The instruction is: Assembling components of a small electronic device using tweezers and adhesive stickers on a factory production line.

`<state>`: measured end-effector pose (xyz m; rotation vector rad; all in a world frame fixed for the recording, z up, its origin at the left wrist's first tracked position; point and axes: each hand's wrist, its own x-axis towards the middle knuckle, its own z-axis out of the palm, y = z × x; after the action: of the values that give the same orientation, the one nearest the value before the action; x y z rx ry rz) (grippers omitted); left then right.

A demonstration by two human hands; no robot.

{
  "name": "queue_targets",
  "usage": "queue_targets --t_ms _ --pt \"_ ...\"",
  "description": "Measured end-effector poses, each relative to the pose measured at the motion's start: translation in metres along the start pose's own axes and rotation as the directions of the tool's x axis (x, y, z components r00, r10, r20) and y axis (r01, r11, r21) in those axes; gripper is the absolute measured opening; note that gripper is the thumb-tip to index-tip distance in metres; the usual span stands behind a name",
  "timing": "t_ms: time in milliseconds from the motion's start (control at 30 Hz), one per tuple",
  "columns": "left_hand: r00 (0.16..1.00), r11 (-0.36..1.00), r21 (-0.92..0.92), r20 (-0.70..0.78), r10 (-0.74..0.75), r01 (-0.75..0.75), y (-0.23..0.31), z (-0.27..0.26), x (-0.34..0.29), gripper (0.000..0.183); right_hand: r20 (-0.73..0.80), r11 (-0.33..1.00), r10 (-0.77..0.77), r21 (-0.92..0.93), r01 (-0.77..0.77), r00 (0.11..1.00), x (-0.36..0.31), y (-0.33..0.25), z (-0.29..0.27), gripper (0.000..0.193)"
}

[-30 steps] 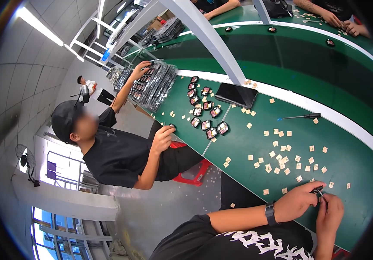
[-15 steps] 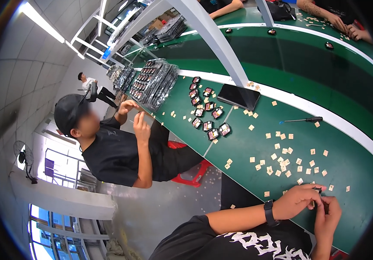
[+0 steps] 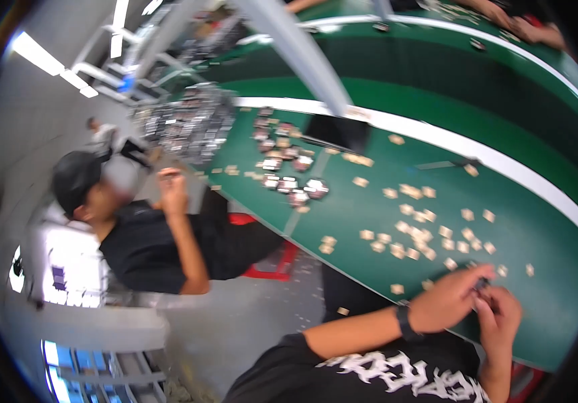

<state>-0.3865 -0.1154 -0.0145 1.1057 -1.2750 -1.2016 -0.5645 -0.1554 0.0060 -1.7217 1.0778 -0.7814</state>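
My left hand (image 3: 445, 299), with a dark watch on its wrist, meets my right hand (image 3: 500, 314) over the near edge of the green table (image 3: 343, 232). Between their fingertips is a small dark piece (image 3: 482, 283), mostly hidden and blurred; its kind cannot be made out. Both hands are closed around it. Many small beige square pieces (image 3: 418, 235) lie scattered on the tabletop just beyond my hands. A screwdriver (image 3: 465, 162), smeared by motion, rests farther off near the white rail.
A black flat tablet-like slab (image 3: 336, 133) lies by a grey post (image 3: 302, 57). Several small black-cased parts (image 3: 287, 183) sit left of it, before stacked clear trays (image 3: 188, 127). A co-worker (image 3: 151, 245) in black sits at left. Beyond the white rail (image 3: 430, 133) runs a green conveyor (image 3: 437, 74).
The whole view has swung, shifting the table and co-worker leftward, with blur. My hands stay together on the dark piece. One of the co-worker's raised hands no longer shows clearly.
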Motion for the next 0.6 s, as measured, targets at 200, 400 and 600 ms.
queue_targets --t_ms 200,400,600 --pt "0.986 0.957 -0.236 0.026 -0.164 0.166 0.008 -0.029 -0.004 0.052 0.293 0.962 0.015 0.256 -0.094 0.956 0.023 -0.01 -0.003 0.02" --pt "0.98 0.871 -0.45 0.087 -0.179 0.199 0.003 -0.022 0.002 0.055 0.233 0.986 -0.14 0.121 0.114 0.962 0.023 -0.013 -0.006 0.031" --pt "0.974 0.82 -0.527 0.083 -0.211 0.222 0.003 -0.016 0.004 0.055 0.175 0.963 -0.256 -0.04 0.266 0.951 0.025 -0.009 -0.009 0.032"
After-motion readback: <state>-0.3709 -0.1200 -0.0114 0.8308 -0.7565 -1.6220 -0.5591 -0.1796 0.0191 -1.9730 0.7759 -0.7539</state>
